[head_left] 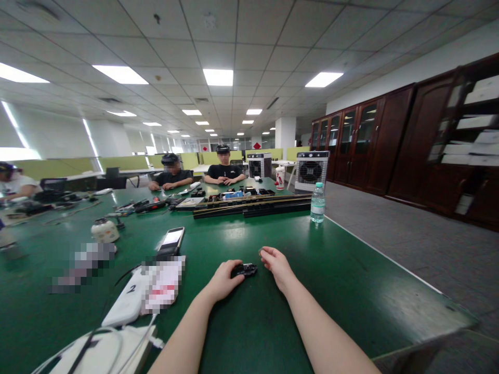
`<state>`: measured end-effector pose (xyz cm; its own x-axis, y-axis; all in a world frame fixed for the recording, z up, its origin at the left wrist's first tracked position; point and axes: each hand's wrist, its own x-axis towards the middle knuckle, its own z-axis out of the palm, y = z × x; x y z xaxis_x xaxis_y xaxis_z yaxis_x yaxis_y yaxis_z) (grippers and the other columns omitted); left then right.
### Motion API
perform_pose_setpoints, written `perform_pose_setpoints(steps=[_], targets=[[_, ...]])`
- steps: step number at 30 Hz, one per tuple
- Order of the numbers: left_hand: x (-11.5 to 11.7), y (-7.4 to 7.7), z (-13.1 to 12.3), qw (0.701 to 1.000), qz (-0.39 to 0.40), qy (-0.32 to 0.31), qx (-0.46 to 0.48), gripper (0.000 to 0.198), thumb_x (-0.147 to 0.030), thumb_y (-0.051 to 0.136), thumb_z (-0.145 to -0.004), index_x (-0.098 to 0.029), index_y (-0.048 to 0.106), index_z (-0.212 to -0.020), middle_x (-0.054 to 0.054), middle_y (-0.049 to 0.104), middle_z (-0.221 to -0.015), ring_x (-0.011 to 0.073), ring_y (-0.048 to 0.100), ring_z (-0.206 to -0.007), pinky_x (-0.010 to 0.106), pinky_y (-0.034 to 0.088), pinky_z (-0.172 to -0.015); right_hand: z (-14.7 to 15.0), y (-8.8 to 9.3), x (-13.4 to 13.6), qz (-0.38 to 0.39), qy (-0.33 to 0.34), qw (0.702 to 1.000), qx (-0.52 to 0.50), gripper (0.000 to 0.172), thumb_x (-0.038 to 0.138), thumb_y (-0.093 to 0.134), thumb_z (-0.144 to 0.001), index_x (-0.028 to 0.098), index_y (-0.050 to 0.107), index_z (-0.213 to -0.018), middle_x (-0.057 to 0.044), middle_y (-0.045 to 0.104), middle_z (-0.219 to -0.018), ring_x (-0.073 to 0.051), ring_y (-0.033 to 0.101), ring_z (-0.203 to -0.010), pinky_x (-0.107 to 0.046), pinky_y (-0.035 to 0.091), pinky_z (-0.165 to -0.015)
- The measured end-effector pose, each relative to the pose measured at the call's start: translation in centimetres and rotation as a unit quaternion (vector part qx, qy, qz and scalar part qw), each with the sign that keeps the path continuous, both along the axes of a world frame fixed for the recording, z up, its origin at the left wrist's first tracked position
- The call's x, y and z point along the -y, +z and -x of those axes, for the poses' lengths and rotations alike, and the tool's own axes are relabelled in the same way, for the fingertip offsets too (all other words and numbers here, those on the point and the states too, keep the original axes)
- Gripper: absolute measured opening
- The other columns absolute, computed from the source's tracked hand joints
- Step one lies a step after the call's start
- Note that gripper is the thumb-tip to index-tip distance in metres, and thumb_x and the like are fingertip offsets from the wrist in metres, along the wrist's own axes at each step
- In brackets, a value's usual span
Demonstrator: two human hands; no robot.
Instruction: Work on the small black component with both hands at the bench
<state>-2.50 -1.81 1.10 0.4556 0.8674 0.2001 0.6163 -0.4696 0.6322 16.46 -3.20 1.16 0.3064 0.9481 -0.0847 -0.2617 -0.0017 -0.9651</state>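
Observation:
On the green table (249,322), my left hand (225,280) is wrapped round the left end of a small black object (246,269), thumb on the near side and fingers on the far side. The object's right end sticks out and shows small uneven parts. My right hand (276,264) is just to the right, apart from the black object. Its thumb and index finger are pinched together at the tips; a tiny thing may be between them, too small to name.
A phone (172,238), a white power bank (127,298) and cables lie left. Long black strips (253,205) cross the table ahead, a water bottle (317,203) at their right end. A white jar (105,230) stands further left. Several people sit beyond.

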Motion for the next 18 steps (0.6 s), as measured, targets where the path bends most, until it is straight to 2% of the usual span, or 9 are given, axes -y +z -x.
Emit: perform_pose_setpoints(steps=[18], targets=[[0.28,0.33,-0.05,1.000,0.008,0.004,0.000,0.045,-0.025,0.058,-0.072,-0.017,0.056,-0.116,0.009,0.060,-0.115,0.0234,0.053,-0.107,0.034,0.039,-0.096,0.03,0.12,0.09,0.004,0.004,1.000,0.011,0.032,0.034,0.069,-0.060,0.019,0.062,-0.088,-0.004,0.067,-0.082,-0.014,0.058,-0.070,-0.025,0.041,-0.062]])
